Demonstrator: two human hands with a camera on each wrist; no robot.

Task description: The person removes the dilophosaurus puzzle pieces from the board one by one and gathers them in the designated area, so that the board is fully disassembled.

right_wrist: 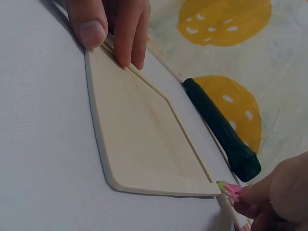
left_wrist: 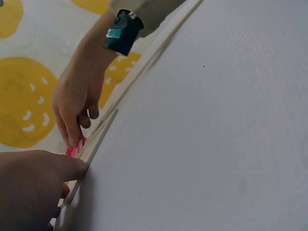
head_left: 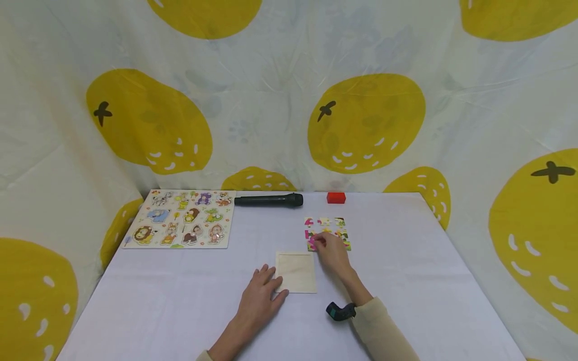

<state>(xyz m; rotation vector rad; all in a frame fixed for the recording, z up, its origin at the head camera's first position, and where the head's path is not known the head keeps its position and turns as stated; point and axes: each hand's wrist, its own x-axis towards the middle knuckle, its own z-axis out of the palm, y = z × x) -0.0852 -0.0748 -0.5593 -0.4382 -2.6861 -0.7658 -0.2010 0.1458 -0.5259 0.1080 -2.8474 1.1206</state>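
Observation:
A pale wooden puzzle frame (head_left: 295,273) lies on the table in front of me, its recess bare. My left hand (head_left: 259,296) rests at its left side, fingertips and thumb over the border. Beyond the frame's upper right corner, my right hand (head_left: 333,253) pinches a pink and green jigsaw piece (right_wrist: 228,188) between thumb and fingers. Several other jigsaw pieces (head_left: 326,221) lie in spaced rows under and behind that hand, which hides some of them. The left wrist view shows the left thumb (left_wrist: 72,167) on the frame's edge.
At the back left lies an animal puzzle board (head_left: 180,220). Beside it, a black microphone (head_left: 268,200) lies along the back edge, and a red block (head_left: 336,198) sits farther right. A patterned curtain (head_left: 271,100) hangs behind the table. A dark wrist camera (head_left: 340,311) sits at the right sleeve.

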